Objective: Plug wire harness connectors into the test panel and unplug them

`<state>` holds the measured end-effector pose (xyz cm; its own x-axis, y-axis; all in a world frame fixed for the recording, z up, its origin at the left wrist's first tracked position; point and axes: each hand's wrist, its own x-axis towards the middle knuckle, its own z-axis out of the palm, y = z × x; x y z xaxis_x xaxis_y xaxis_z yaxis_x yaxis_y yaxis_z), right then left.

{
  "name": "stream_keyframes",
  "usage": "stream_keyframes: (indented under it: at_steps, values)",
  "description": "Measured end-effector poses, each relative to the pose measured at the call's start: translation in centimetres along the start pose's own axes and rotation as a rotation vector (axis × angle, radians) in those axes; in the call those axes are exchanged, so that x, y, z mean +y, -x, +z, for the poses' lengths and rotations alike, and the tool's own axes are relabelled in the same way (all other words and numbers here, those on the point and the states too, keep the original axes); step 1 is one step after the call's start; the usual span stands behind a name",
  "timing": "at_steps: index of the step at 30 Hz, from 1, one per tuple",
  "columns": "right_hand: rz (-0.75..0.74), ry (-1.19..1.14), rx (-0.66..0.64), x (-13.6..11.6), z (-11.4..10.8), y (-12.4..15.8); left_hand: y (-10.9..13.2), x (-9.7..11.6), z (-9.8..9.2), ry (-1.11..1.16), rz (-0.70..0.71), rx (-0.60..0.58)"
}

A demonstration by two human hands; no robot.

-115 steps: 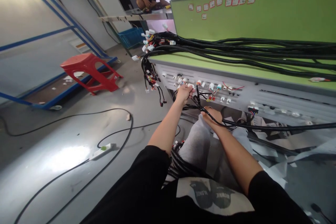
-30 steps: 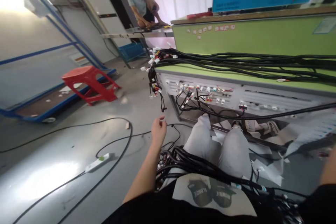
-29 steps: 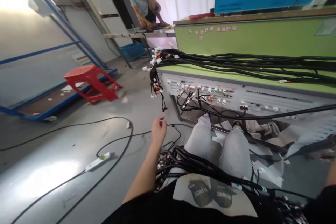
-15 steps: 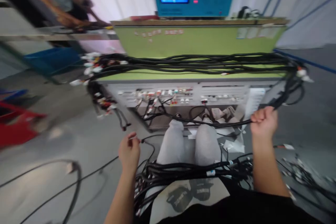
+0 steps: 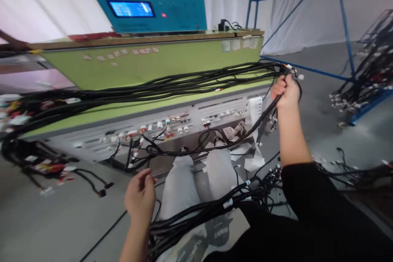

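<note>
My right hand (image 5: 287, 90) is closed around a black wire harness (image 5: 264, 116) at the right end of the bench. From that fist the harness slopes down to the left, past my knees, to the connector board (image 5: 215, 110) on the bench front. My left hand (image 5: 140, 194) hangs in front of the board's lower left, loosely curled, thumb and forefinger apart, with nothing visible in it. More black harnesses (image 5: 184, 80) lie along the green ledge, their white and coloured connectors at the left end. Another harness bundle (image 5: 211, 208) rests across my lap.
A blue tester (image 5: 181, 12) with a lit screen stands on the bench top. Blue metal frames (image 5: 345, 28) are at the right, one hung with many harnesses (image 5: 368, 65). Paper scraps (image 5: 253, 161) lie by my feet; cables (image 5: 346, 172) lie low at the right.
My view has turned to the right. My right hand has risen toward the ledge's right end, lifting the harness with it. My left hand stays low and curled.
</note>
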<state>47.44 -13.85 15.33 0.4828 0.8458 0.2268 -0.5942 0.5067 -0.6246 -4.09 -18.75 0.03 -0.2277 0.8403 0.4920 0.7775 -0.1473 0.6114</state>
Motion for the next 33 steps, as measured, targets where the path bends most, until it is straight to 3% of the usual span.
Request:
stream_keyframes:
  at_steps: [2, 6, 11, 15, 17, 19, 22, 25, 27, 30, 33]
  values:
    - [-0.048, -0.037, -0.031, 1.7, 0.3, 2.1, 0.1, -0.4, 0.2, 0.043, -0.037, -0.044]
    - [-0.115, -0.052, 0.083, 3.5, 0.8, 4.3, -0.1, -0.4, 0.5, 0.098, -0.061, -0.073]
    - [-0.236, 0.018, -0.084, 3.1, 5.9, 7.0, 0.2, -0.3, 0.9, 0.111, -0.052, -0.076]
    - [-0.307, 0.069, -0.024, 5.5, 9.1, 10.9, 0.1, 0.9, 1.6, 0.166, -0.089, -0.125]
    - [-0.224, 0.086, -0.049, 7.8, 9.8, 13.8, -0.3, 3.0, 2.1, 0.267, -0.055, -0.229]
    - [-0.090, 0.122, -0.151, 10.1, 10.0, 17.4, -0.6, 6.4, 2.7, 0.413, 0.077, -0.410]
    - [0.119, 0.230, -0.333, 12.1, 9.2, 22.6, 0.1, 12.4, 3.5, 0.621, 0.385, -0.880]
    - [0.125, 0.493, -0.428, 10.7, 7.1, 24.8, 2.5, 17.0, 4.1, 0.757, 0.583, -1.340]
    - [0.071, 0.571, -0.351, 8.3, 5.3, 24.3, 4.3, 18.5, 4.2, 0.794, 0.662, -1.503]
    - [-0.012, 0.339, -0.072, 3.7, 2.4, 22.4, 6.2, 18.7, 3.9, 0.784, 0.740, -1.550]
    - [-0.255, 0.083, 0.191, -1.5, -0.6, 21.3, 7.0, 17.7, 3.8, 0.763, 0.705, -1.573]
